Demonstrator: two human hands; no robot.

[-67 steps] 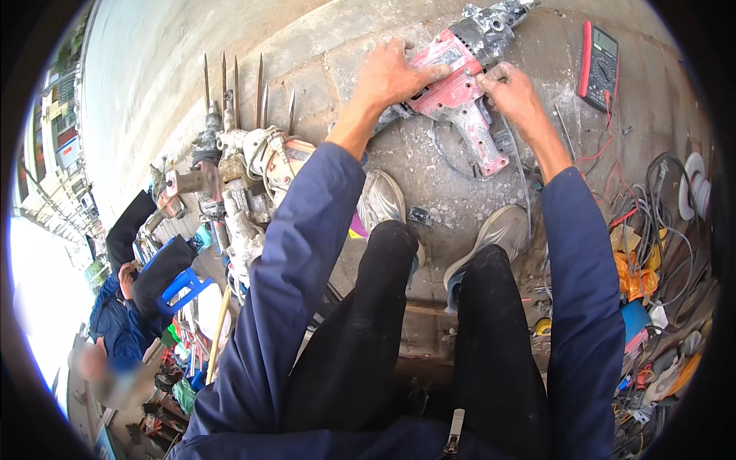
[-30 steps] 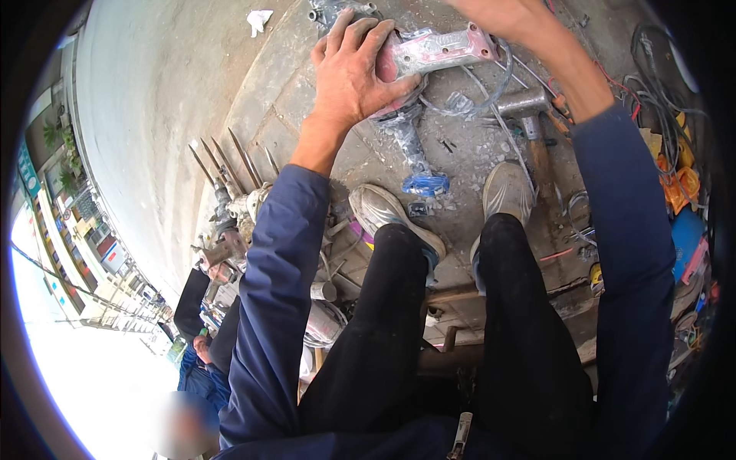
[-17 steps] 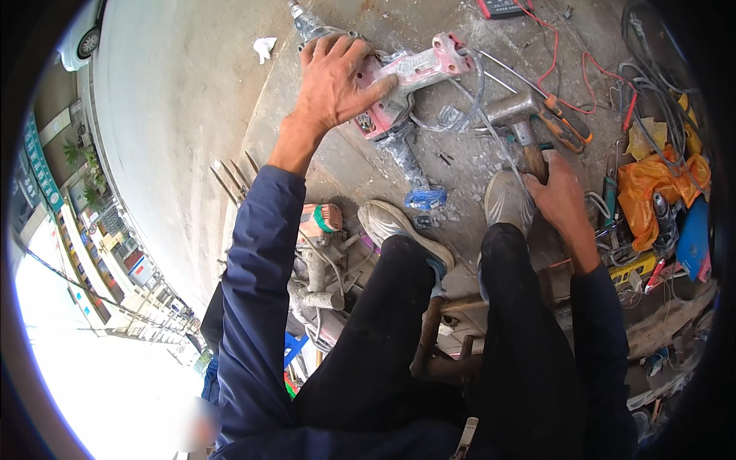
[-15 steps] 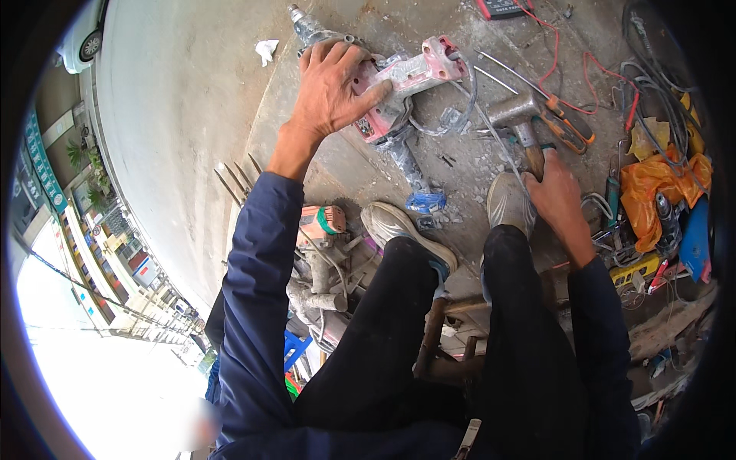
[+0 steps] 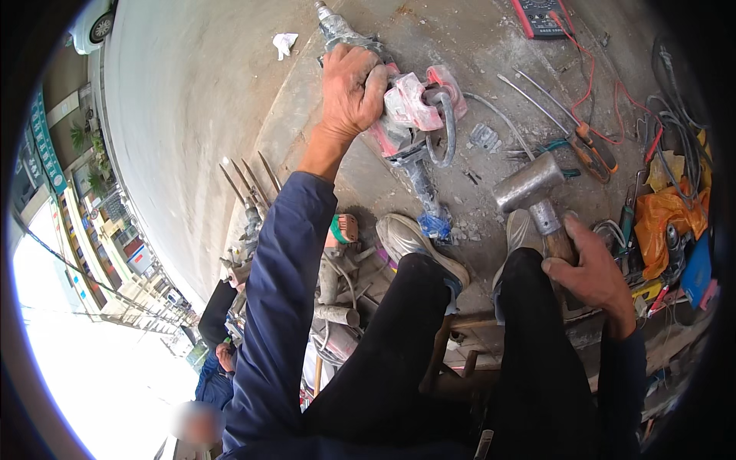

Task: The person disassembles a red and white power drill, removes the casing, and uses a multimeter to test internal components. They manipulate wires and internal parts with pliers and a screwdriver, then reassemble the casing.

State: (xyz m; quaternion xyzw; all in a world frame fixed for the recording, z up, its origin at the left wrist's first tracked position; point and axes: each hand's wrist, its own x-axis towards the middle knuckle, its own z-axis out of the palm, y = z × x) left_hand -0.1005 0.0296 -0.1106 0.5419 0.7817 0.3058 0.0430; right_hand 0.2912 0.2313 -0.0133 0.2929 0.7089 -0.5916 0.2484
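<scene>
My left hand (image 5: 351, 88) grips the body of a dusty pink and grey power drill (image 5: 410, 115) that lies on the concrete floor in front of my feet, its metal nose pointing up and left. My right hand (image 5: 594, 276) is closed round the wooden handle of a hammer with a grey steel head (image 5: 527, 182), held just above my right shoe (image 5: 523, 230). My left shoe (image 5: 418, 245) rests below the drill's cable end.
Screwdrivers with orange handles (image 5: 590, 149), a red multimeter (image 5: 540, 15) with red leads, wires and orange rags (image 5: 675, 218) lie at the right. More power tools and chisels (image 5: 249, 184) are piled at the left. Another person (image 5: 215, 360) crouches at the lower left.
My right hand left the drill, dropped to my right knee and took the hammer, which it has now lifted. My left hand stayed on the drill, which turned.
</scene>
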